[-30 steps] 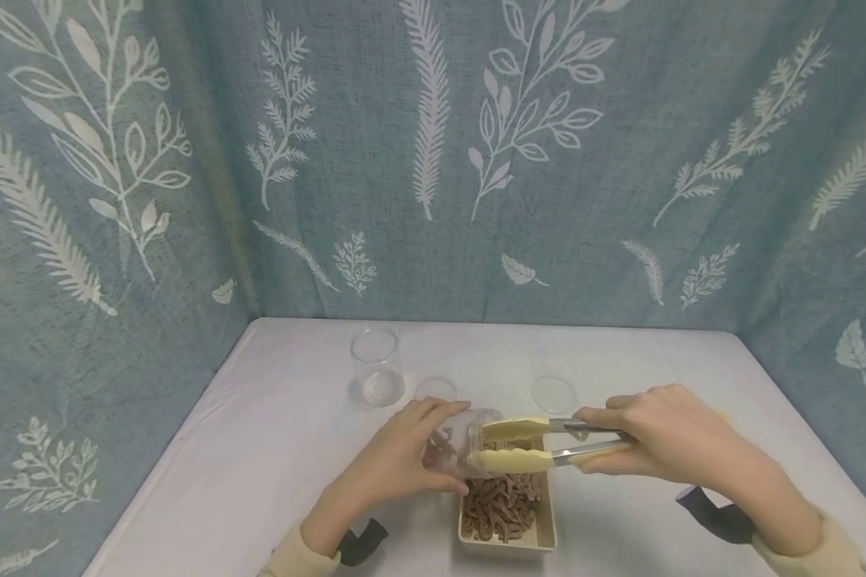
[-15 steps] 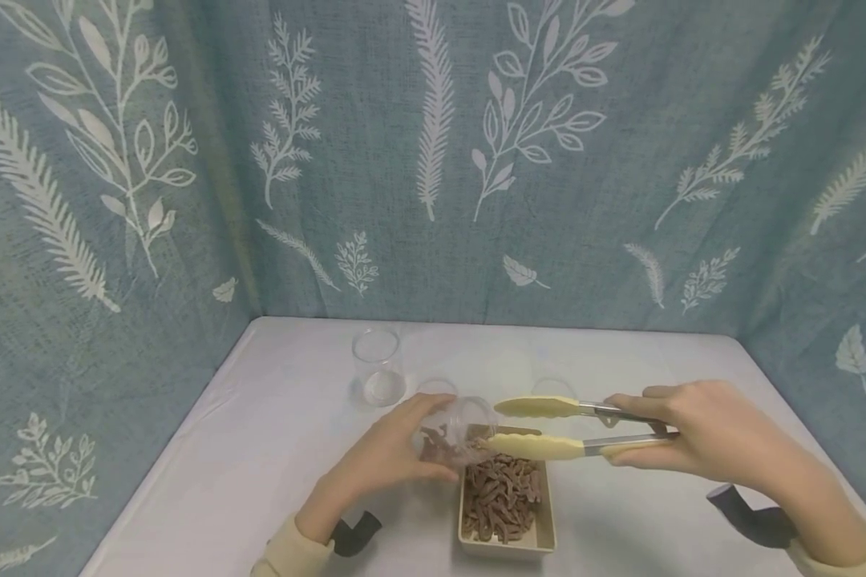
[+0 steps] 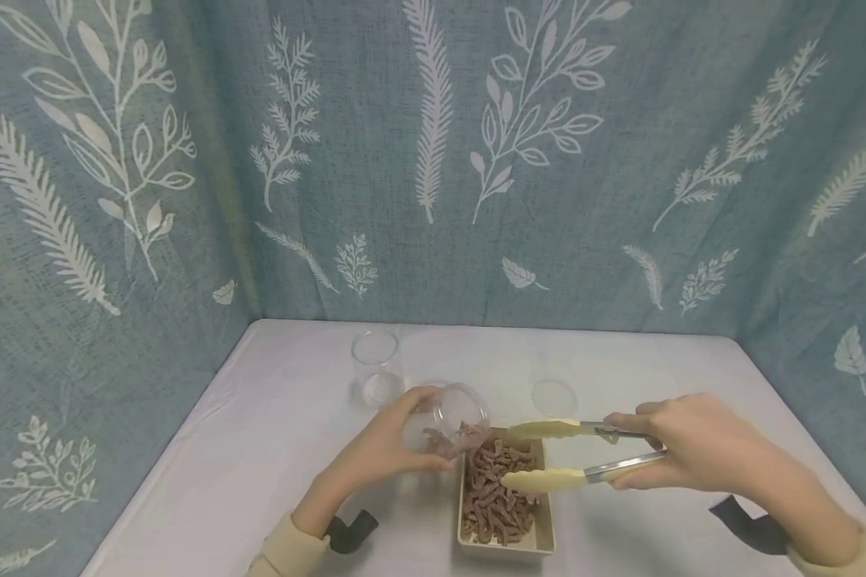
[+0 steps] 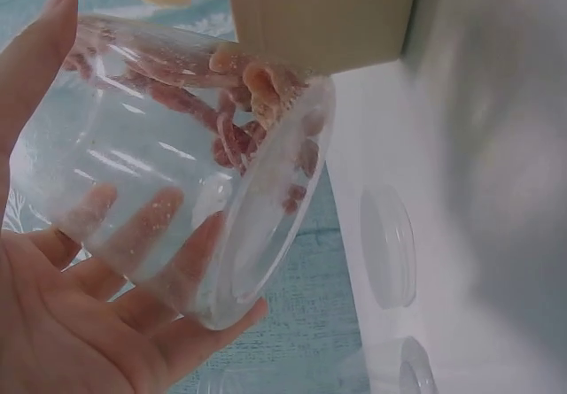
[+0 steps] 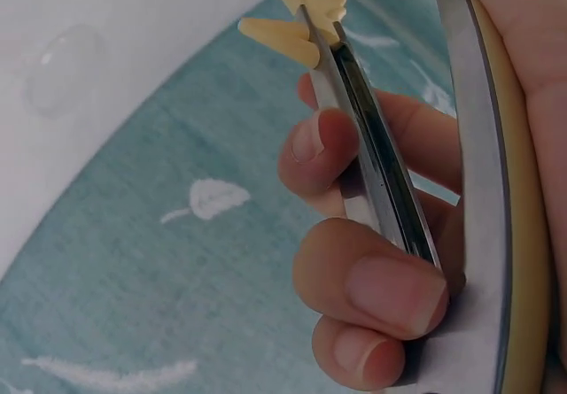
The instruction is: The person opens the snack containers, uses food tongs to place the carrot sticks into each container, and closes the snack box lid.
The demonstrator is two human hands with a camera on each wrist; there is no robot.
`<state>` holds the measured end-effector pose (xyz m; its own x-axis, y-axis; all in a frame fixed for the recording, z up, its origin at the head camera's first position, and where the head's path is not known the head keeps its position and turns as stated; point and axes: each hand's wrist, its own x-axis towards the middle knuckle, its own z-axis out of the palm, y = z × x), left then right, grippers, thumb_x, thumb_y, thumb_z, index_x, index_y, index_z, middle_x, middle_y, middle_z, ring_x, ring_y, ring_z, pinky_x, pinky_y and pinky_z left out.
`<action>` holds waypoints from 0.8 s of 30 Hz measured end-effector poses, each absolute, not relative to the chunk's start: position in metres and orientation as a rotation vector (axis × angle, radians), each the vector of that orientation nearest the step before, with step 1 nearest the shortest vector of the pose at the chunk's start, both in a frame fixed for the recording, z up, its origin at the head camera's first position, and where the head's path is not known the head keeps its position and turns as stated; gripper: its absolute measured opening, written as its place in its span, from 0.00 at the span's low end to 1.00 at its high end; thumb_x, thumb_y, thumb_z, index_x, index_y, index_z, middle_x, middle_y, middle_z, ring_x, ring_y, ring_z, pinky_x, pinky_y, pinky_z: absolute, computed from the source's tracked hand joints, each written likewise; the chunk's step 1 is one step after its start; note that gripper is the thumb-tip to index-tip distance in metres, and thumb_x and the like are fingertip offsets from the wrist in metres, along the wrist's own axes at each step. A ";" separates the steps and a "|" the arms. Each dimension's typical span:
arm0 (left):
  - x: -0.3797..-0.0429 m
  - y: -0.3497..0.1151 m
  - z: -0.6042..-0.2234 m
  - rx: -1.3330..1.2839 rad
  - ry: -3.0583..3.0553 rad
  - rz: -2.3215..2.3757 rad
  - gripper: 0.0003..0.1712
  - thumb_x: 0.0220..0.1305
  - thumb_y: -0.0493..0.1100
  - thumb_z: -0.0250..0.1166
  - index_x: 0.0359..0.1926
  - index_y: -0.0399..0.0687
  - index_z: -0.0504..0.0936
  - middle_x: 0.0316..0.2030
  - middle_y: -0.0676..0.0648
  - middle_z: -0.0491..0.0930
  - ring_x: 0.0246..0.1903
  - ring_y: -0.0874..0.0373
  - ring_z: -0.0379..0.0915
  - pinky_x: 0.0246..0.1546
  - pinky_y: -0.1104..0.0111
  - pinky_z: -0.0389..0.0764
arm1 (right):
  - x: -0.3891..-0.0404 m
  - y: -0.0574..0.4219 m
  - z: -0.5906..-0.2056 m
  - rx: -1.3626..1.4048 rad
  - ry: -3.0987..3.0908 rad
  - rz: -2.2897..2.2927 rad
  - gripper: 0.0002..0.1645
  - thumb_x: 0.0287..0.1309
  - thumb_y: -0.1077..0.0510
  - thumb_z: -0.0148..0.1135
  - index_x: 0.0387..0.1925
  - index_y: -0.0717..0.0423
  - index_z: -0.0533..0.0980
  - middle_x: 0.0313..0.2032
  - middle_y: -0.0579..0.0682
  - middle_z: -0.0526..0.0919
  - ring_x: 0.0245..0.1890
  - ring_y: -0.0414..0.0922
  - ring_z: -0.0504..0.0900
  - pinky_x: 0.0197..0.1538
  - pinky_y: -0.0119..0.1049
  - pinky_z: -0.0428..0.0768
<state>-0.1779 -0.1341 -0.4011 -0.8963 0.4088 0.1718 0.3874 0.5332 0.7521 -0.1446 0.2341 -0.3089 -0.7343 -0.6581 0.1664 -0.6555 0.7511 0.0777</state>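
My left hand grips a clear plastic jar, tilted with its mouth toward the right. Reddish-brown dried strips lie along the jar's lower side, as the left wrist view shows. My right hand holds metal tongs with pale yellow tips; the tips stand apart, with nothing between them. Below the jar and tongs sits a beige rectangular tray filled with similar brown strips. In the right wrist view, fingers curl round one steel arm of the tongs.
A second clear jar stands upright at the back left of the white table. Clear round lids lie farther back, one lid to the right. A blue-green leaf-patterned curtain surrounds the table.
The tongs' tips have come out of the jar's mouth and moved right, over the tray. The jar's mouth has turned more toward the head camera.
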 end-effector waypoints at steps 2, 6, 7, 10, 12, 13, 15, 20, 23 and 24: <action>-0.178 -0.134 -0.401 0.700 2.721 1.342 0.55 0.35 0.62 0.75 0.65 0.51 0.62 0.62 0.45 0.67 0.61 0.47 0.64 0.61 0.47 0.65 | -0.146 0.232 -0.314 1.065 -2.778 -0.018 0.37 0.40 0.22 0.57 0.43 0.43 0.81 0.17 0.29 0.63 0.14 0.28 0.56 0.16 0.24 0.57; -0.179 -0.134 -0.403 0.680 2.673 1.408 0.53 0.36 0.60 0.75 0.64 0.53 0.61 0.60 0.49 0.69 0.61 0.47 0.63 0.61 0.48 0.64 | -0.149 0.226 -0.324 1.093 -2.789 -0.024 0.41 0.38 0.20 0.55 0.44 0.44 0.80 0.19 0.30 0.67 0.14 0.28 0.57 0.16 0.24 0.59; -0.180 -0.134 -0.404 0.682 2.654 1.437 0.52 0.37 0.59 0.75 0.64 0.54 0.61 0.59 0.50 0.70 0.61 0.48 0.63 0.62 0.48 0.63 | -0.149 0.224 -0.326 1.095 -2.797 -0.029 0.42 0.38 0.20 0.54 0.44 0.44 0.80 0.20 0.31 0.68 0.14 0.29 0.56 0.16 0.24 0.59; -0.182 -0.134 -0.406 0.690 2.580 1.550 0.49 0.39 0.55 0.76 0.62 0.56 0.62 0.57 0.51 0.71 0.62 0.49 0.62 0.64 0.48 0.59 | -0.151 0.218 -0.331 1.100 -2.809 -0.069 0.46 0.37 0.18 0.52 0.45 0.46 0.80 0.22 0.33 0.71 0.14 0.30 0.56 0.16 0.25 0.61; -0.184 -0.134 -0.408 0.687 2.531 1.623 0.46 0.42 0.52 0.76 0.62 0.57 0.62 0.57 0.51 0.71 0.62 0.49 0.62 0.64 0.46 0.59 | -0.153 0.214 -0.333 1.099 -2.817 -0.100 0.48 0.35 0.16 0.51 0.46 0.46 0.79 0.23 0.35 0.73 0.13 0.31 0.57 0.16 0.26 0.62; -0.185 -0.134 -0.409 0.684 2.508 1.656 0.46 0.43 0.51 0.75 0.62 0.58 0.62 0.57 0.51 0.71 0.62 0.49 0.62 0.63 0.45 0.59 | -0.153 0.212 -0.333 1.106 -2.817 -0.110 0.49 0.35 0.16 0.51 0.46 0.47 0.79 0.23 0.36 0.74 0.13 0.31 0.57 0.16 0.26 0.62; -0.186 -0.134 -0.410 0.669 2.478 1.698 0.45 0.44 0.49 0.75 0.62 0.61 0.61 0.57 0.52 0.70 0.61 0.50 0.62 0.62 0.43 0.60 | -0.154 0.207 -0.333 1.118 -2.815 -0.129 0.50 0.34 0.15 0.50 0.47 0.47 0.79 0.24 0.37 0.74 0.13 0.31 0.58 0.16 0.27 0.64; -0.188 -0.135 -0.411 0.661 2.460 1.737 0.44 0.46 0.48 0.74 0.62 0.62 0.61 0.56 0.51 0.71 0.57 0.49 0.66 0.58 0.43 0.65 | -0.157 0.197 -0.333 1.142 -2.802 -0.182 0.52 0.30 0.16 0.53 0.48 0.49 0.78 0.24 0.38 0.72 0.14 0.33 0.58 0.16 0.28 0.64; -0.189 -0.136 -0.411 0.671 2.453 1.743 0.43 0.46 0.47 0.74 0.61 0.61 0.61 0.56 0.49 0.71 0.57 0.48 0.66 0.58 0.45 0.66 | -0.157 0.191 -0.331 1.135 -2.801 -0.220 0.52 0.28 0.18 0.59 0.48 0.50 0.78 0.23 0.39 0.72 0.13 0.34 0.58 0.16 0.28 0.63; -0.189 -0.136 -0.411 0.674 2.451 1.744 0.43 0.46 0.47 0.74 0.61 0.61 0.61 0.56 0.49 0.71 0.58 0.48 0.66 0.59 0.45 0.66 | -0.156 0.189 -0.330 1.129 -2.807 -0.232 0.51 0.27 0.20 0.61 0.49 0.50 0.77 0.23 0.40 0.72 0.13 0.34 0.57 0.16 0.28 0.63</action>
<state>-0.1892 -0.1362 -0.4111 -0.9027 0.3805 0.2008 0.3143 0.2647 0.9117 -0.1564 0.1890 -0.3299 -0.7181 -0.6946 0.0419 -0.6783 0.7122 0.1808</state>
